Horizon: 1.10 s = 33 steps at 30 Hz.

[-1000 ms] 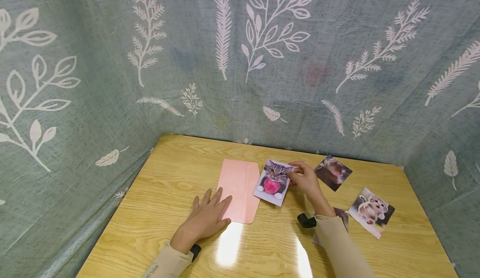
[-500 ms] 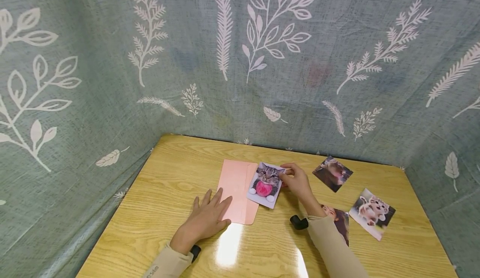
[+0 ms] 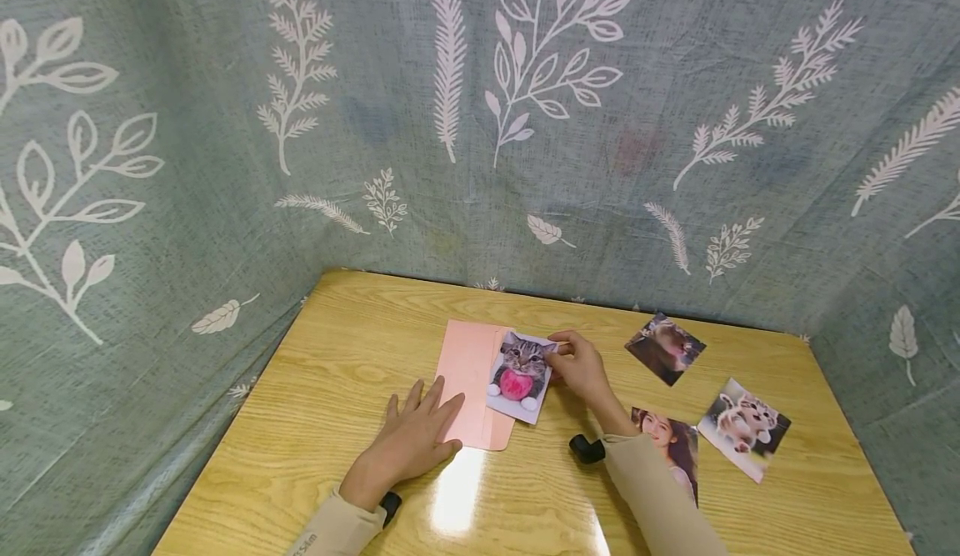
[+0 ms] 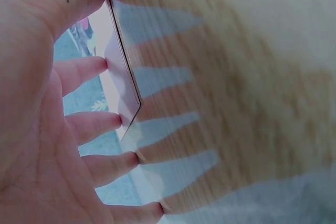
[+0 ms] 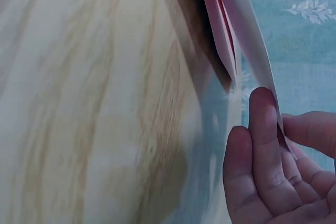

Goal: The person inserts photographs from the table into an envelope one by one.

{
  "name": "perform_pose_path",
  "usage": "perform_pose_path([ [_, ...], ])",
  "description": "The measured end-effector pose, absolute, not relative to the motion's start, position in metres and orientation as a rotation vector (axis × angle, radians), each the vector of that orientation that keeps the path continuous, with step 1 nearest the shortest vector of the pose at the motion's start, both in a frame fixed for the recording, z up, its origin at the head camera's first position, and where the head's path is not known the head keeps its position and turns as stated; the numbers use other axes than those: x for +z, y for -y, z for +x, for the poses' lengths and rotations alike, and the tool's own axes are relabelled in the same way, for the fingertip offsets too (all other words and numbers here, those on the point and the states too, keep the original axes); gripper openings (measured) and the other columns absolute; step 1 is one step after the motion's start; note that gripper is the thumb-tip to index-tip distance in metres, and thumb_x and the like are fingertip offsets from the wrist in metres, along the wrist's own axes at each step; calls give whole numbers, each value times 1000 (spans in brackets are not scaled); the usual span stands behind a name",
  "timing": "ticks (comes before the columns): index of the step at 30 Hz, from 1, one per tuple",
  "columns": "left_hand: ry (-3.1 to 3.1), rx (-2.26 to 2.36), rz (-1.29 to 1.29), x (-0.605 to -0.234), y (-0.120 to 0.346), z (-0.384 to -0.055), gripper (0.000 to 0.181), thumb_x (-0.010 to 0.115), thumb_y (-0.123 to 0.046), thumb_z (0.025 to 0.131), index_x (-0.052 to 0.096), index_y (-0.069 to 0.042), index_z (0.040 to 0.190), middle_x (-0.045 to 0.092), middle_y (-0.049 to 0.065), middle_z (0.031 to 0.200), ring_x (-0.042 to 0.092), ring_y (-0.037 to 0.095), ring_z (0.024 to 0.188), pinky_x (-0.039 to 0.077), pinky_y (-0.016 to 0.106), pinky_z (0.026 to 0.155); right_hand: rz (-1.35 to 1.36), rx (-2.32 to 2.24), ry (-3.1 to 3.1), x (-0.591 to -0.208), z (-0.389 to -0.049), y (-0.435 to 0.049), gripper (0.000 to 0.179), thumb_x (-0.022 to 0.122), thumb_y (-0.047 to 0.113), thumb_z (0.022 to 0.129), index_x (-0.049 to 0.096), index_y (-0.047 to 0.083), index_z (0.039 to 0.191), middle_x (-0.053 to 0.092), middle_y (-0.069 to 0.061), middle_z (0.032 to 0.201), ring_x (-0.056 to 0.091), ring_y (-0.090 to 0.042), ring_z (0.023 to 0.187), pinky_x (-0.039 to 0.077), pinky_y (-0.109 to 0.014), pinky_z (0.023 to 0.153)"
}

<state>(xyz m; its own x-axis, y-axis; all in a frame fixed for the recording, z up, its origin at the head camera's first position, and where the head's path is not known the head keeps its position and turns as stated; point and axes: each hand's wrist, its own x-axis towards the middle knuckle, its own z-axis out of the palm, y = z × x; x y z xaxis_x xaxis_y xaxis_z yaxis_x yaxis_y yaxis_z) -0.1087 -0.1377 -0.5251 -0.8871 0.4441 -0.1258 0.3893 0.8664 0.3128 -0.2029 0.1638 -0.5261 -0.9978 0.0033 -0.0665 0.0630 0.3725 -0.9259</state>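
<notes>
A pink envelope (image 3: pixel 467 356) lies on the table with its flap side to the right. My left hand (image 3: pixel 411 438) rests with spread fingers on its lower left edge; in the left wrist view, the fingertips and thumb touch the envelope and the tabletop. With thumb and fingers my right hand (image 3: pixel 583 368) pinches the right edge of a cat photo (image 3: pixel 519 377), which shows a tabby with a pink ball. The photo overlaps the envelope's right side. From the right wrist view, the pinched photo (image 5: pixel 254 40) stands above the envelope's parted edge (image 5: pixel 223 35).
To the right lie a dark photo (image 3: pixel 666 348), a kitten photo (image 3: pixel 745 429) and a portrait photo (image 3: pixel 671 448), partly covered by the right sleeve. A patterned curtain (image 3: pixel 480 206) hangs behind the wooden table (image 3: pixel 337 331).
My right hand has moved left with the cat photo, from beside the envelope to over its right part. More of the portrait photo shows. The left hand has stayed in place.
</notes>
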Motion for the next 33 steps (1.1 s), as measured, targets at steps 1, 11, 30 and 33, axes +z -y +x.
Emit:
perform_pose_path([
  [1,-2846,415,640,-525,138,-109,69,64,-49,96,40,-22,155,24,19,162,20,50,145,20,77,104,65,-1715,-2569,-526,-203,-162,31,68,0,92,63,-3,122,66,-15,88,68,-29,61,59,-40,59],
  [11,-2854,393,651,-528,138,-109,69,62,-51,96,39,-23,156,24,18,162,19,50,145,20,77,104,98,-1681,-2531,-528,-201,-148,30,67,1,93,63,1,123,63,-14,89,61,-24,49,55,-38,46],
  [30,-2844,411,634,-529,138,-109,70,62,-50,96,38,-23,156,23,18,162,18,49,145,18,76,105,36,-1695,-2467,-530,-204,-130,30,64,-2,93,61,-3,123,60,-14,87,62,-24,49,56,-40,46],
  [33,-2847,410,634,-528,138,-108,69,62,-49,96,39,-22,156,24,18,162,19,49,145,18,76,105,13,-1686,-2473,-530,-204,-127,30,64,-2,93,62,-3,123,61,-13,86,61,-23,48,56,-39,46],
])
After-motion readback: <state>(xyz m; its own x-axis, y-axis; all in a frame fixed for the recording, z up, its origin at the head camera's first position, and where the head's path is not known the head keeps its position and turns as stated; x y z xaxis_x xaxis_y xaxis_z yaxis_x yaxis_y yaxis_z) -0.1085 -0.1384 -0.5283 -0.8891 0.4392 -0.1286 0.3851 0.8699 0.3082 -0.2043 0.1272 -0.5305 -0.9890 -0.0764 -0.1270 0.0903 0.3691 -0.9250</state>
